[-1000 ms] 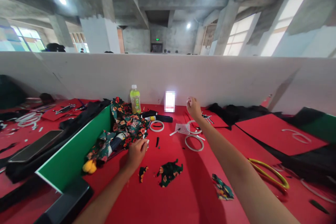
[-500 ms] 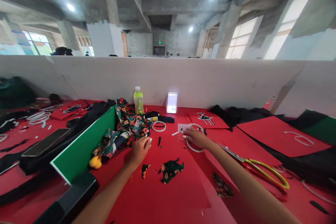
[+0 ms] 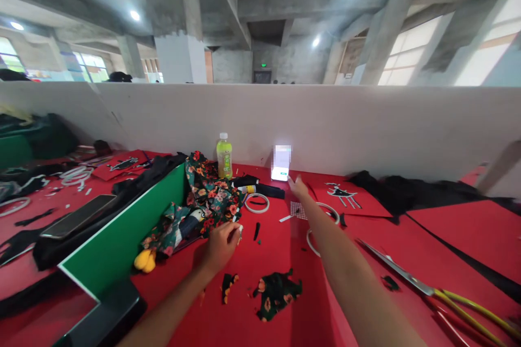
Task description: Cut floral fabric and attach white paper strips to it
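My left hand is closed in a pinch on a small white piece, beside the floral fabric. Stretched forward, my right hand has a finger at the lower edge of the lit phone, which leans on the partition; nothing shows in that hand. Under my right forearm lie white tape rings and a checked sheet. Dark floral cut-outs rest on the red surface in front.
Large scissors lie at right with blades toward the middle. A green board stands at left. A bottle stands by the partition. Another white ring and a glue stick lie mid-table.
My right hand has moved forward from the checked sheet and tape rings to the phone. My left hand stays pinched near the floral fabric. The view has shifted slightly.
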Tool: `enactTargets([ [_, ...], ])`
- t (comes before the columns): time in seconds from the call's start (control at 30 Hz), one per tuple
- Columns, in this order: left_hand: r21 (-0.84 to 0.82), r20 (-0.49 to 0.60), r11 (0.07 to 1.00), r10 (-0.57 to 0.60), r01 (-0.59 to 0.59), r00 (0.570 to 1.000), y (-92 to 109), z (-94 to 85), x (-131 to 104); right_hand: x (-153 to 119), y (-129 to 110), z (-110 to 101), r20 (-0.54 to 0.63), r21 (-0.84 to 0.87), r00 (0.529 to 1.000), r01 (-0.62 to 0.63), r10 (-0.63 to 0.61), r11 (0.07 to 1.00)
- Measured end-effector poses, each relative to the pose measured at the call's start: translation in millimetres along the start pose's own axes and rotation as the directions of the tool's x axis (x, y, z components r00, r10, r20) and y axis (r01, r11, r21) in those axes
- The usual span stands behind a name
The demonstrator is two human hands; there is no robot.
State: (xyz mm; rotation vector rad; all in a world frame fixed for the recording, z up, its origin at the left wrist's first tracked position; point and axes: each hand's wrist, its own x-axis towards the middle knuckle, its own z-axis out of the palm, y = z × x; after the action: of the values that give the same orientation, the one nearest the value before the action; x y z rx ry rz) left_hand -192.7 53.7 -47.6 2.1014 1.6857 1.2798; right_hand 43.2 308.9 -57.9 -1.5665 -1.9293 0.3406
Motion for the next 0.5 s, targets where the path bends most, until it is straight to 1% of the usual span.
enactTargets([
  [0.07,-0.018,-0.001,0.999,-0.038,0.038,0.999,-0.1,0.4,1.1,16.6,6.9,9.0,-0.048,0.054,0.997,-0.062,0.064,0.997],
  [0.1,-0.025,0.001,0.998,-0.054,0.054,0.999,0.3,0.5,1.4,23.4,10.6,12.4,-0.059,0.082,0.996,-0.067,0.072,0.994],
  [0.23,-0.046,0.021,0.993,-0.112,0.113,0.994,3.3,0.1,0.9,42.8,23.2,20.8,-0.073,0.182,0.996,-0.027,0.041,0.983],
  [0.4,-0.062,0.038,0.985,-0.158,0.16,0.987,5.4,-2.0,0.1,51.4,30.9,25.8,-0.071,0.299,0.997,0.012,0.01,0.954],
  [0.5,-0.049,0.028,0.985,-0.164,0.165,0.986,4.5,-2.4,0.3,52.7,33.8,28.4,-0.078,0.367,0.997,0.004,0.026,0.93],
])
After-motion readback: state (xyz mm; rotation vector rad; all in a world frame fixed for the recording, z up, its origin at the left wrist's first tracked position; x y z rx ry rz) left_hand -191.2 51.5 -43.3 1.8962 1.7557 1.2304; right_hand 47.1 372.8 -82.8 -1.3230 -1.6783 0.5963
